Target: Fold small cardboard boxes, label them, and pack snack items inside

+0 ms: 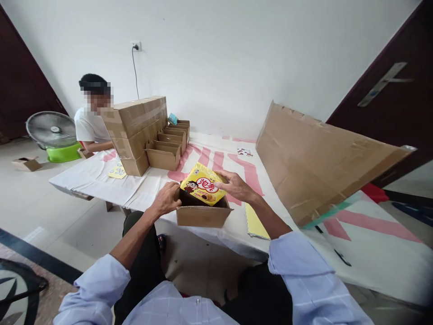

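A small open cardboard box sits at the near edge of the table. Tilted in its opening is a yellow snack box with red lettering and a cartoon figure, its lower part hidden by the cardboard wall. My right hand grips the yellow box at its right end, thumb across the front. At the left rim of the cardboard box, the fingers of my left hand are curled on its side, partly hidden.
A row of open cardboard boxes stands beside stacked taped cartons at the left. A large cardboard sheet leans at the right. Yellow paper lies by my right forearm. Another person sits behind the cartons, near a fan.
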A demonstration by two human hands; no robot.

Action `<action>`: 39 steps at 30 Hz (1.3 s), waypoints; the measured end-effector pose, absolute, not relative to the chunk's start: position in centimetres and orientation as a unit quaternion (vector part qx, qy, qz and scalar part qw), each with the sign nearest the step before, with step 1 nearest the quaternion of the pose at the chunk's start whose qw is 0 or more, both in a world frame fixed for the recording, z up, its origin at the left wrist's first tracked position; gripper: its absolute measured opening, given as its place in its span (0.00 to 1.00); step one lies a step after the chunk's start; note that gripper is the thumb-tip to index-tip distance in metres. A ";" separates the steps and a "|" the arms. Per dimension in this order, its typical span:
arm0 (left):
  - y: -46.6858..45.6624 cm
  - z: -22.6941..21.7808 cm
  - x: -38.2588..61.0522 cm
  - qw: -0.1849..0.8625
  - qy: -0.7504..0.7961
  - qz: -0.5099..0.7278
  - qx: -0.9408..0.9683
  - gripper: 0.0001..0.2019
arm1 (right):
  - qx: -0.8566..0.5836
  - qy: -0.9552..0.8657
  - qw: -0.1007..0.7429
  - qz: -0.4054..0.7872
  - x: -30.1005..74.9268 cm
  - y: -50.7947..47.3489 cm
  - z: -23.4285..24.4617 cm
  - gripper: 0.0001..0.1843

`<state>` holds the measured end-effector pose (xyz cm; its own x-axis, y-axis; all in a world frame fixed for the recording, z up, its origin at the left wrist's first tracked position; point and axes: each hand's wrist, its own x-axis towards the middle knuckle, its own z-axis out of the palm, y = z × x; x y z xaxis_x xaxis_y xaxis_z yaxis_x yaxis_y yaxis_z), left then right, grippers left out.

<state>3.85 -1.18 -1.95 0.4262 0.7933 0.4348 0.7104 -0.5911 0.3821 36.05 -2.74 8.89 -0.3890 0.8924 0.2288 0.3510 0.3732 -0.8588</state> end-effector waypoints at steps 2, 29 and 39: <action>-0.5 -2.2 3.6 0.071 0.443 0.303 0.841 0.24 | -0.415 -0.737 0.382 0.372 36.3 -2.7 9.2 0.28; 3.8 7.7 7.3 0.494 0.277 0.578 0.587 0.35 | -0.332 -0.629 0.603 0.363 32.2 1.9 8.2 0.47; 8.7 3.4 7.0 0.509 0.389 0.424 0.640 0.31 | -0.463 -0.603 0.515 0.397 34.2 5.6 4.8 0.43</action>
